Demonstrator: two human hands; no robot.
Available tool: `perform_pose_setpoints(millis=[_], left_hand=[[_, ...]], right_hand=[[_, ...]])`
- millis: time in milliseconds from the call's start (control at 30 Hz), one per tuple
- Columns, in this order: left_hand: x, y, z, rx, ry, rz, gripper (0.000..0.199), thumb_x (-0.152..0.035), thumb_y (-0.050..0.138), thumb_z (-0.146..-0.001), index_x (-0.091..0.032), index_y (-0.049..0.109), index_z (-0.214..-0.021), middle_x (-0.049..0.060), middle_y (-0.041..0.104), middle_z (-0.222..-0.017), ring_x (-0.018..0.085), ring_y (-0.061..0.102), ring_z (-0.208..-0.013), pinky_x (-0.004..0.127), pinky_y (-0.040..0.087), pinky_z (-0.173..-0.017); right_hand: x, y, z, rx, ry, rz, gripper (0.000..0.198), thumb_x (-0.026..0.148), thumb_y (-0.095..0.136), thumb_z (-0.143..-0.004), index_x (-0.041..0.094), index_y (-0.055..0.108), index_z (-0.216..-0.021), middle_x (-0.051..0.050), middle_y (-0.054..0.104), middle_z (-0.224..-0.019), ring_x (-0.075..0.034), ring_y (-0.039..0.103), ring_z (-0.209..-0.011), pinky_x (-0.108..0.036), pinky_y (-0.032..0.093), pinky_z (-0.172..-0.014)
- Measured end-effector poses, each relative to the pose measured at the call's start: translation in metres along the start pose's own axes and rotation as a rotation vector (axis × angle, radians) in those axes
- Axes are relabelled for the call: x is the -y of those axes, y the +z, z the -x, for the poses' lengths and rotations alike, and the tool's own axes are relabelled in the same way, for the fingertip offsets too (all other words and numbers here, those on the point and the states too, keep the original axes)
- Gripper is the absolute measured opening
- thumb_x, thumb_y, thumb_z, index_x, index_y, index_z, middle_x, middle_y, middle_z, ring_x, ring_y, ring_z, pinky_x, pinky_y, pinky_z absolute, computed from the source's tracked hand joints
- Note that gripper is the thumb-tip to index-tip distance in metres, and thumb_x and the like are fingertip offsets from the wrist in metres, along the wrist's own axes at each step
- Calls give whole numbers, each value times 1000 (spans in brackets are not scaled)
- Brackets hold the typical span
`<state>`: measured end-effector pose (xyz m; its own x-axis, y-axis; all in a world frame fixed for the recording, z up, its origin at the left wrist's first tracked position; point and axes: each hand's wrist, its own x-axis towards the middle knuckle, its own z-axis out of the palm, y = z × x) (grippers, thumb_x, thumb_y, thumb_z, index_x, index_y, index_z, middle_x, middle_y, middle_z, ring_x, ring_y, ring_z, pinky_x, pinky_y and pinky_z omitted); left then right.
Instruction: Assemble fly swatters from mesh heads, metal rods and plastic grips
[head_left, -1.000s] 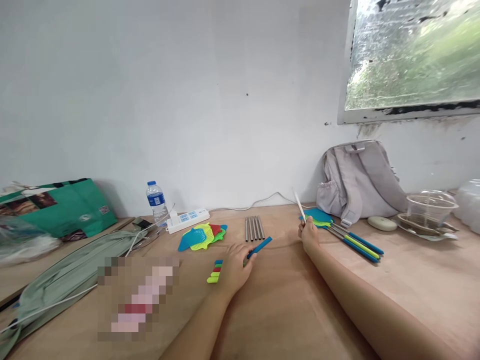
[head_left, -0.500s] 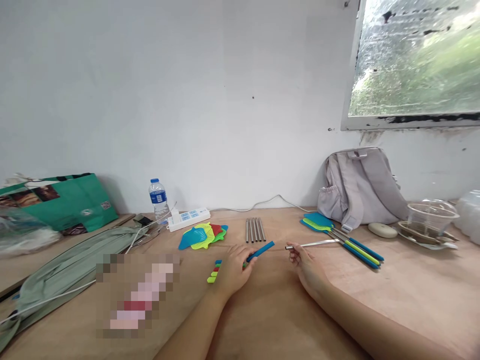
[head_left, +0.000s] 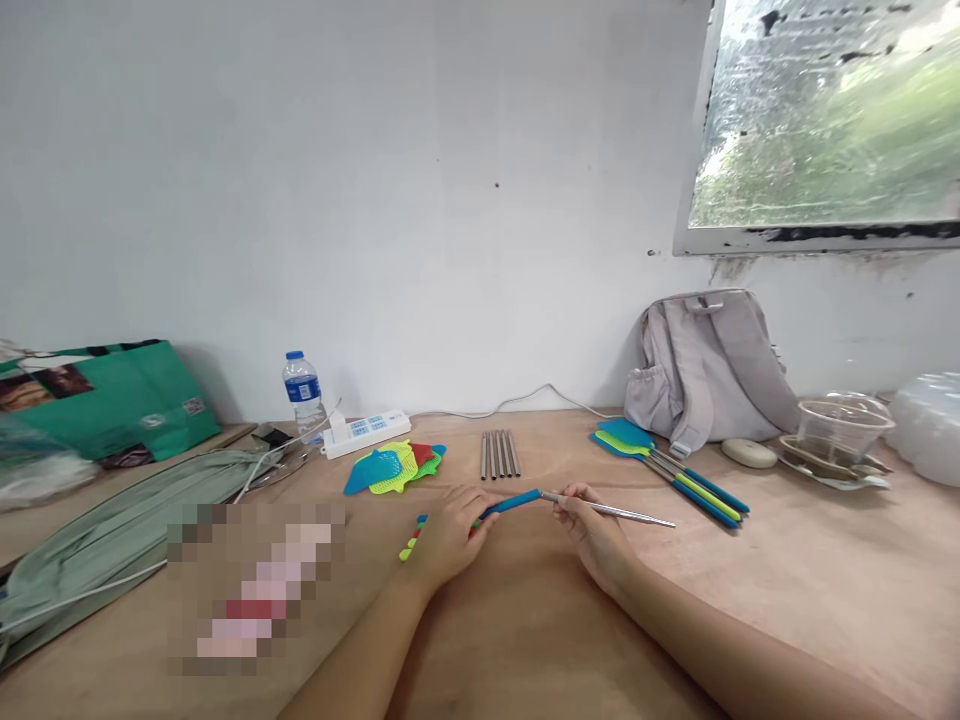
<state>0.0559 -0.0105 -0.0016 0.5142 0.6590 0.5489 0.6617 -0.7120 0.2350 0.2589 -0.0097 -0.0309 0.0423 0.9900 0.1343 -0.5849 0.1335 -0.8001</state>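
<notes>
Two hands at the centre of the frame, low on the wooden table (head_left: 787, 580). Left hand (head_left: 448, 532) with fingers closed around a blue handle (head_left: 511, 503), a short round sleeve, plain blue, pointing up and to the right. Right hand (head_left: 592, 525) with fingertips pinched on a thin metal rod (head_left: 609, 510), silver and shiny, lying almost flat and reaching toward the right. Left tip of the rod just at the open end of the blue handle, touching or nearly so; cannot tell if already inside.

Under the left hand, a small row of coloured grips (head_left: 411, 545), yellow, green and red visible, partly hidden, so not possible to count exactly. Above the hands, five metal rods (head_left: 499, 454) side by side on the table. Left of them, a pile of flat plastic swatter heads (head_left: 390, 468) in blue, yellow, red and green. Upper right of the hands, finished fly swatters (head_left: 667, 466), about three, with blue and green handles.

One water bottle (head_left: 302, 390) and one white power strip (head_left: 367, 433) near the wall. One grey backpack (head_left: 709, 365) at right, one green bag (head_left: 112, 400) at far left, one clear plastic container (head_left: 840, 430) at the right edge.
</notes>
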Motion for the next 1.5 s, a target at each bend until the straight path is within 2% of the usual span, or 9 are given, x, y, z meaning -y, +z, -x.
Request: perform_pose_setpoints(millis=[267,667,867,933,1000,1100,1167,1300,1500], left_hand=[[5,-4,2,14,-8,15,27,-23,36,-87,-23,56,-105,5,61,-99,18,52,-94,32,41,-84],[7,-3,4,12,-11,36,27,-24,35,-87,-23,54,-106,6,59,-99,18,51,-95,33,40,-84],[-2,-4,4,58,-21,63,25,-27,36,-87,-23,54,-104,4,59,-96,16,53,-92,29,42,-82],[-7,-4,4,106,-28,74,24,-29,37,-87,-22,54,-102,4,60,-96,17,54,-91,29,42,-81],[-10,-3,4,129,-56,93,24,-31,37,-86,-22,54,-100,4,61,-96,17,54,-90,30,42,-81],[-12,-4,4,125,-113,141,23,-34,39,-85,-22,54,-97,5,61,-95,18,54,-88,29,42,-79],[-13,-5,5,133,-152,175,21,-34,40,-84,-22,54,-94,4,61,-91,17,55,-84,27,42,-74],[-17,-5,5,150,-235,238,20,-38,43,-82,-20,51,-85,0,58,-80,14,52,-71,23,40,-62],[-36,1,3,199,-261,369,22,-41,45,-81,-20,45,-76,-4,50,-69,11,44,-62,22,34,-56]], right_hand=[[3,3,2,70,65,41,20,22,72,-55,19,53,-59,4,54,-55,-10,50,-54,-22,40,-53],[1,2,1,92,98,49,23,28,74,-57,19,52,-62,4,54,-55,-9,51,-54,-22,41,-54],[2,-2,0,152,111,108,23,26,76,-53,19,55,-60,1,63,-69,-9,53,-58,-23,42,-61],[6,-2,0,196,149,92,24,38,69,-59,18,56,-58,-2,64,-72,-11,54,-59,-26,43,-63],[12,-3,-1,229,198,121,40,55,50,-68,17,57,-59,-6,64,-73,-14,56,-60,-29,44,-63],[17,-7,-5,250,247,236,54,58,24,-74,16,57,-64,-9,61,-68,-18,56,-61,-31,43,-61],[16,-11,-10,260,242,334,44,50,24,-72,18,53,-64,-6,57,-59,-17,52,-53,-28,40,-51],[8,-15,-13,263,187,431,23,39,30,-64,21,38,-53,4,38,-43,-9,29,-35,-22,20,-38],[-3,-4,5,288,158,385,24,40,28,-64,22,27,-47,6,24,-38,-8,17,-36,-24,13,-40]])
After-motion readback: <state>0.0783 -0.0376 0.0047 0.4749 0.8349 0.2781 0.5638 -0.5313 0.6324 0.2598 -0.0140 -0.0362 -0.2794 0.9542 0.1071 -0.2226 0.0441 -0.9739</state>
